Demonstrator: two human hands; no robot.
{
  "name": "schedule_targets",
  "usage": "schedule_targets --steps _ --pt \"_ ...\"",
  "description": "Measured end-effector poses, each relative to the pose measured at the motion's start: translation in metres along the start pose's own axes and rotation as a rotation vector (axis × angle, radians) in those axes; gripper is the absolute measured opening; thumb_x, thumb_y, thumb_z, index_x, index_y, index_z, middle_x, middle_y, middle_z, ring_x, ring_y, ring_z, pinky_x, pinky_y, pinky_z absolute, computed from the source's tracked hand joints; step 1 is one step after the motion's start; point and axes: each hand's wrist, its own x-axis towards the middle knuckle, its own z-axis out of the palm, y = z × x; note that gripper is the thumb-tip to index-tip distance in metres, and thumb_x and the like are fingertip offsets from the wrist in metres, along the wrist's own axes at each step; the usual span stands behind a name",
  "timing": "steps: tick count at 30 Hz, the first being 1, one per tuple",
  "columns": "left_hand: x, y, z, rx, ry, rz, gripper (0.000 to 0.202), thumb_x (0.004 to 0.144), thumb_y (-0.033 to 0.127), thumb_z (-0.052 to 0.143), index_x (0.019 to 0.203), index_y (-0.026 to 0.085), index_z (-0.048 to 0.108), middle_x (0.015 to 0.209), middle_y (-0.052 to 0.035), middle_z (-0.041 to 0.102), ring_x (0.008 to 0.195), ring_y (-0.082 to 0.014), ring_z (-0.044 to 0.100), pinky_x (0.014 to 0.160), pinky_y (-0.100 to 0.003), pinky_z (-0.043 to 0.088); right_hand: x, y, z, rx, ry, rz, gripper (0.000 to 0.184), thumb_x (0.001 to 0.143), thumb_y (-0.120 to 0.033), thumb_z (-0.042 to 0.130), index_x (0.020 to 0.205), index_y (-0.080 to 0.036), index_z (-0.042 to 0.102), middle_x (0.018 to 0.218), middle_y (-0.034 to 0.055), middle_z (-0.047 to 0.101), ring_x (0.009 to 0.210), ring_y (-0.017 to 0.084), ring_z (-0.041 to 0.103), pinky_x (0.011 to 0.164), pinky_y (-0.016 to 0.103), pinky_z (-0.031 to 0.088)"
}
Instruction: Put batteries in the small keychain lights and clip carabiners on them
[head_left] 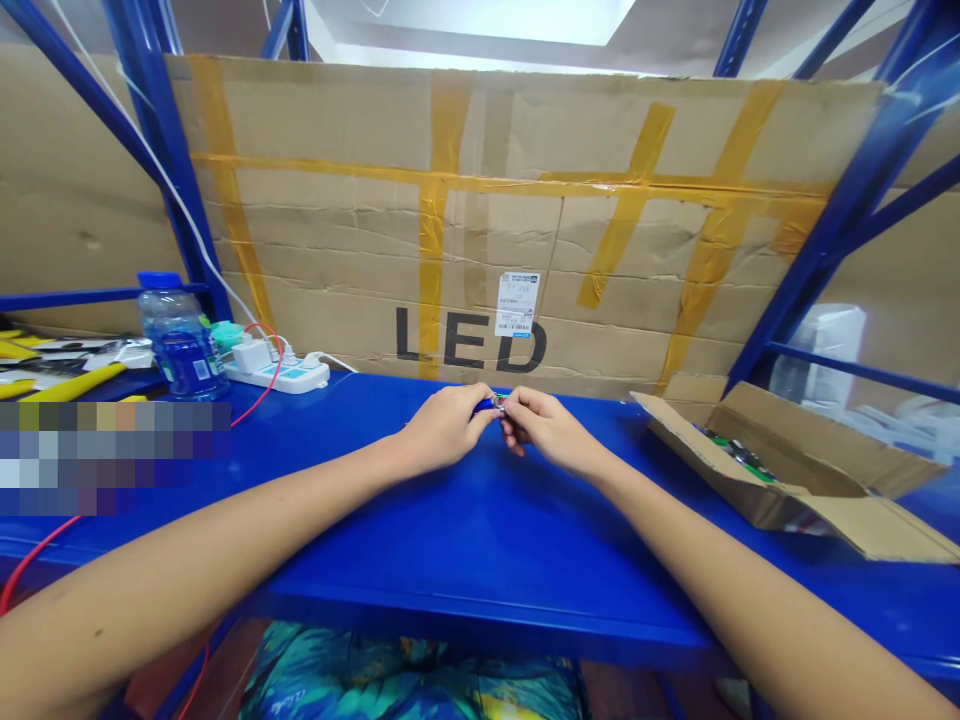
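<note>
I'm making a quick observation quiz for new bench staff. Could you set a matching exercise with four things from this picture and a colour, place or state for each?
Things
1. small part
2. plastic bottle
3. power strip
4. cardboard box

Descriptions
A. white, with plugs in it
B. open, on the right side of the blue table, with green pieces inside
C. between the fingers of the left hand and the right hand
D. topped with a blue cap

Right pairs: 1-C, 2-D, 3-A, 4-B
</note>
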Motion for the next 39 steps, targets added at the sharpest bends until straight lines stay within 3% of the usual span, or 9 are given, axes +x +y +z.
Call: schedule_targets --steps 8,14,19,22,27,33,39 --pt "0.002 0.005 0.002 -0.114 0.075 -0.041 0.009 0.089 0.024 0.058 0.086 0.017 0.063 0.086 -0.0045 0.072 0.078 -0.0188 0.064 0.068 -0.029 0.041 0.003 0.002 0.004 0.149 0.094 -0.006 0.029 0.081 -0.038 0.061 0.069 -0.021 0.041 0.051 -0.0079 0.040 0.045 0.006 0.034 0.043 0.021 0.027" --pt "0.000 0.004 0.003 -0.062 0.041 0.027 0.007 0.090 0.024 0.057 0.090 0.018 0.061 0.093 -0.0044 0.071 0.083 -0.0192 0.064 0.072 -0.030 0.045 0.003 0.007 0.002 -0.070 0.109 -0.055 0.022 0.083 -0.036 0.055 0.072 -0.022 0.042 0.047 -0.0084 0.041 0.041 0.009 0.037 0.043 0.023 0.029" --pt "-0.002 0.005 -0.001 0.152 -0.015 0.043 0.026 0.098 0.037 0.042 0.110 0.020 0.057 0.111 -0.0064 0.067 0.100 -0.0228 0.064 0.082 -0.036 0.049 0.003 0.005 -0.002 -0.227 0.125 -0.063 0.020 0.087 -0.035 0.049 0.072 -0.023 0.042 0.046 -0.0071 0.044 0.042 0.011 0.041 0.045 0.025 0.032" --pt "-0.002 0.004 -0.002 0.279 -0.043 0.054 0.029 0.100 0.031 0.033 0.112 0.020 0.057 0.111 -0.0065 0.068 0.102 -0.0230 0.064 0.083 -0.037 0.050 0.002 0.004 -0.004 -0.360 0.151 -0.118 0.020 0.088 -0.033 0.046 0.072 -0.022 0.044 0.051 -0.0052 0.047 0.048 0.012 0.044 0.050 0.026 0.034" --pt "-0.002 -0.001 -0.001 0.431 -0.065 0.121 0.026 0.097 0.028 0.041 0.109 0.017 0.062 0.107 -0.0089 0.069 0.101 -0.0244 0.064 0.083 -0.037 0.051 0.001 0.005 -0.003 -0.620 0.183 -0.239 0.017 0.088 -0.026 0.045 0.072 -0.020 0.045 0.066 0.0007 0.056 0.062 0.015 0.048 0.059 0.027 0.034" --pt "-0.001 -0.003 -0.001 0.453 -0.067 0.195 0.030 0.097 0.027 0.041 0.110 0.015 0.064 0.105 -0.0106 0.069 0.099 -0.0249 0.064 0.082 -0.037 0.051 -0.002 0.004 -0.001 -0.728 0.169 -0.249 0.016 0.090 -0.022 0.043 0.074 -0.022 0.043 0.070 0.0030 0.058 0.063 0.016 0.050 0.060 0.028 0.033" --pt "-0.001 -0.005 -0.003 0.353 -0.048 0.232 0.025 0.094 0.028 0.048 0.109 0.020 0.067 0.105 -0.0074 0.070 0.099 -0.0230 0.063 0.085 -0.035 0.050 -0.003 0.004 -0.003 -0.747 0.152 -0.250 0.015 0.091 -0.021 0.043 0.076 -0.022 0.042 0.072 0.0038 0.058 0.064 0.017 0.051 0.062 0.028 0.034"
